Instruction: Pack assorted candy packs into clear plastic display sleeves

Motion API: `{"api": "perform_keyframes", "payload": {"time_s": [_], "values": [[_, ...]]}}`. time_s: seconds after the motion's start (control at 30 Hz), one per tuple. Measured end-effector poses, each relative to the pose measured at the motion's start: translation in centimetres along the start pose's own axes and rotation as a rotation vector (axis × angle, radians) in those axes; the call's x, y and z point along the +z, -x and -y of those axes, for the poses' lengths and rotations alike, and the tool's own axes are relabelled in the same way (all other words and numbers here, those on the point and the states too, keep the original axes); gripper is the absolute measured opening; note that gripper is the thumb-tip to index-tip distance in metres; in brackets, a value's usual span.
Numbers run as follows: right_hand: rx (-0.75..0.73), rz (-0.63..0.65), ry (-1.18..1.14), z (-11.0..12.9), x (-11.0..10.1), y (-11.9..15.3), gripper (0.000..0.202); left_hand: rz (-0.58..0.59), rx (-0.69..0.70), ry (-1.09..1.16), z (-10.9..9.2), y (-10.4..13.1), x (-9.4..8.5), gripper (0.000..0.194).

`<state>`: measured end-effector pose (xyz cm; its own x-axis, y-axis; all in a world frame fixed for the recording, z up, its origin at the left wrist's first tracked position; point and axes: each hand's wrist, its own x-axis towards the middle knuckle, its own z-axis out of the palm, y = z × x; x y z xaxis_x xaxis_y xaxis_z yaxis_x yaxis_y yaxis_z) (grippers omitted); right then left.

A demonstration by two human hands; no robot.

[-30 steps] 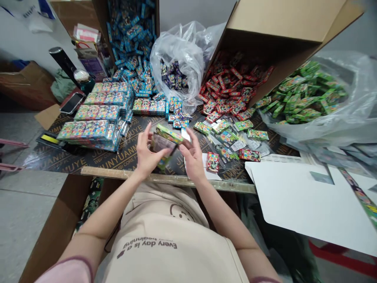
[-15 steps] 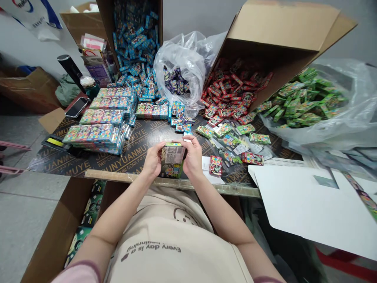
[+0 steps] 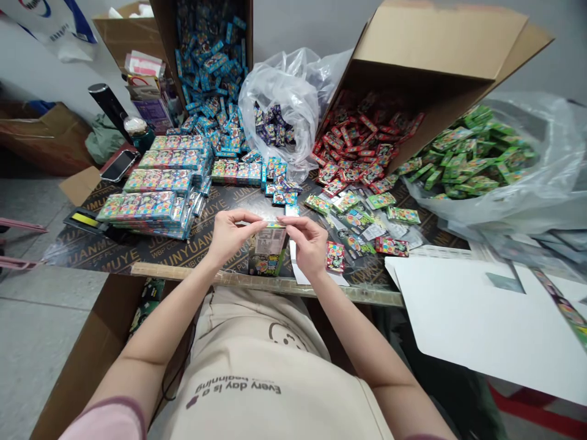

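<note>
A dark printed box (image 3: pixel 266 260) with a pale label panel and green edging stands upright near the table's front edge. At its top left, my left hand (image 3: pixel 233 237) is closed, thumb and fingertips pinching the upper edge. My right hand (image 3: pixel 309 242) grips the top right in the same way, with the fingers of both hands close together along the narrow top. Beside my right hand lies a small red candy box (image 3: pixel 335 256), partly over white paper (image 3: pixel 300 269). Just beyond the fingertips are several small blue boxes (image 3: pixel 285 198).
Wrapped sets of boxes (image 3: pixel 158 181) are stacked on the left, near a phone (image 3: pixel 120 165). Behind stand an open carton of red boxes (image 3: pixel 413 79), a clear bag of purple ones (image 3: pixel 300 91) and a bag of green ones (image 3: pixel 550 177). White card (image 3: pixel 481 318) overhangs the front right.
Both hands have shifted from the box's sides to its top edge, wrists spreading outward and fingertips drawing together. The box stays upright in about the same place.
</note>
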<state>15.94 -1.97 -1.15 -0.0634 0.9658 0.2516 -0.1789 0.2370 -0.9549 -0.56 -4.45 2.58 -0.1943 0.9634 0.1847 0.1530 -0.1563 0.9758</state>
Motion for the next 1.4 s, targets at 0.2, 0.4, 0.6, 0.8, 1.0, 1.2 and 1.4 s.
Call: {"api": "perform_keyframes", "payload": {"time_s": [0.2, 0.4, 0.6, 0.8, 1.0, 1.2, 1.4], "values": [[-0.003, -0.047, 0.138, 0.8, -0.6, -0.2, 0.014, 0.086, -0.078, -0.022, 0.2, -1.4, -0.4, 0.020], [-0.015, 0.047, 0.210, 1.0, -0.9, -1.4, 0.016, 0.123, 0.061, -0.169, -0.3, -1.3, -0.1, 0.014], [-0.177, 0.318, 0.282, 1.6, -2.8, -1.2, 0.035, 0.177, 0.524, -0.414, -0.2, -0.4, -0.2, 0.020], [-0.157, 0.183, 0.546, -1.3, -8.8, -2.6, 0.039, 0.328, 0.713, -0.710, 0.8, -0.7, -0.4, 0.025], [0.109, 0.253, 1.167, -6.8, -12.4, -2.5, 0.012, 0.306, 0.756, -0.755, 1.6, -0.9, -0.3, 0.029], [0.035, 0.288, 1.273, -8.4, -12.0, -1.0, 0.006, 0.291, 0.750, -0.713, 1.8, -0.8, -0.3, 0.030], [-0.084, 0.267, 1.291, -9.4, -12.4, -0.2, 0.013, 0.272, 0.734, -0.697, 2.1, -0.8, -0.2, 0.028]]}}
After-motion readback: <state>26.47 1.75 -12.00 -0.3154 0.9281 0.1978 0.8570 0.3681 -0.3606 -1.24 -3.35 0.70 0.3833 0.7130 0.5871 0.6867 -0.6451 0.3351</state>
